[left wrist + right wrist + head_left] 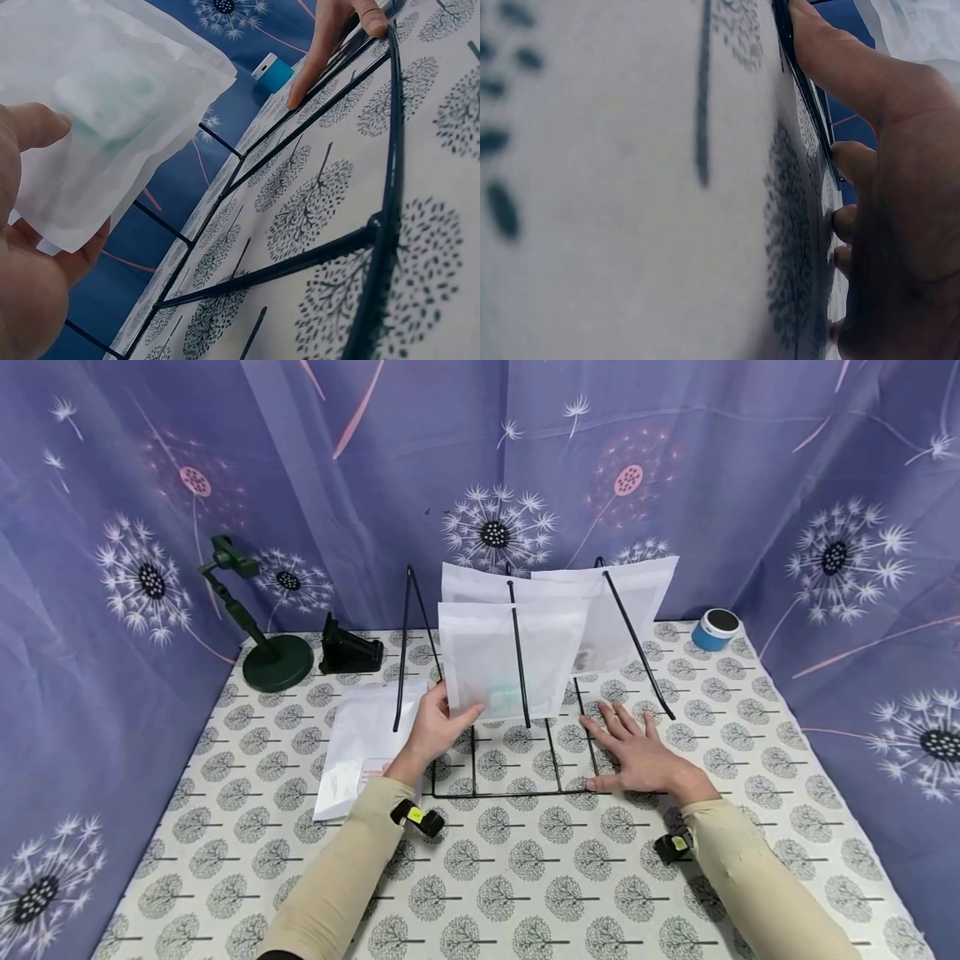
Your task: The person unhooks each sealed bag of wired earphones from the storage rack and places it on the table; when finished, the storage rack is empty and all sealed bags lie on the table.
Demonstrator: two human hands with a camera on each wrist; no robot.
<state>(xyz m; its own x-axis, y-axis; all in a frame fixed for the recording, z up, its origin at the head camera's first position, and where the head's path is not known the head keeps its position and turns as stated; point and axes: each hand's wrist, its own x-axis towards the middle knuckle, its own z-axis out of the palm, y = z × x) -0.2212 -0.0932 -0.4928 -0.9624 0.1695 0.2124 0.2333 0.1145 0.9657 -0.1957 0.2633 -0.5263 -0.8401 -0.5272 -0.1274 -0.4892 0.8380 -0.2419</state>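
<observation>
White pouch (pixel 480 652) is upright at the black wire rack (pixel 495 795), nearer than 2 other pouches (pixel 630 618); left grip (pixel 438 727) pinches its lower left edge, right grip (pixel 633 758), fingers spread wide, touches the rack.

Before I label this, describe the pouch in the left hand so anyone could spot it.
On the tree-print tablecloth sits a black wire rack. Find the frontmost white pouch standing in it, nearest the person. What sets it apart: the left hand has its thumb on the pouch's face, and pale green shows through low down.
</observation>
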